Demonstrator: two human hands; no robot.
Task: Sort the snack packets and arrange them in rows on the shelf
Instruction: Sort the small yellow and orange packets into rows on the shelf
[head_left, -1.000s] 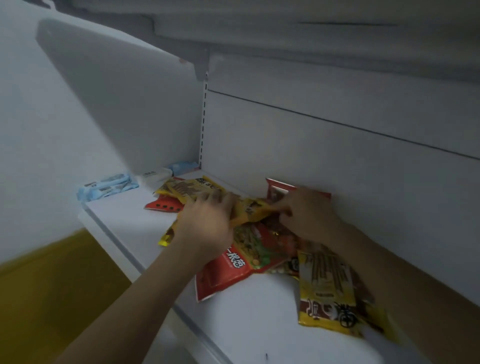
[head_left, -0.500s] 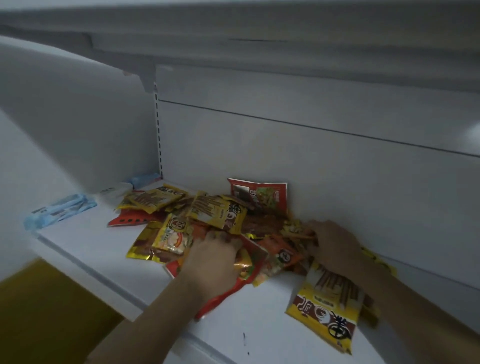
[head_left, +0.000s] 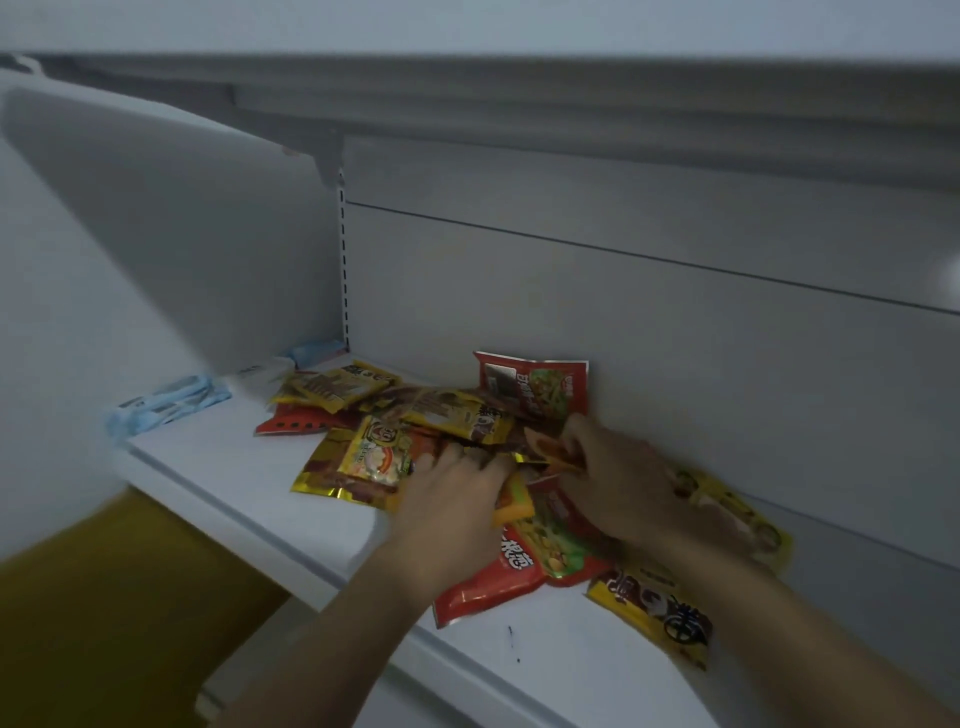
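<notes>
Digging through snack packets (head_left: 441, 415), we see a loose heap at centre frame on shelf (head_left: 234, 467), no rows yet. We spot big red packet (head_left: 493, 582) lying flat, long axis lower left to upper right, near end by shelf front edge, far end under both hands. Our second red packet (head_left: 535, 384) stands tilted against back panel (head_left: 675, 364), above hands. Left hand (head_left: 452, 504) rests fingers-flat on heap. Right hand (head_left: 623, 483), just beside it, pinches small orange packet (head_left: 550, 449). Yellow packet (head_left: 660, 608) lies diagonal, lower right, beneath right forearm.
</notes>
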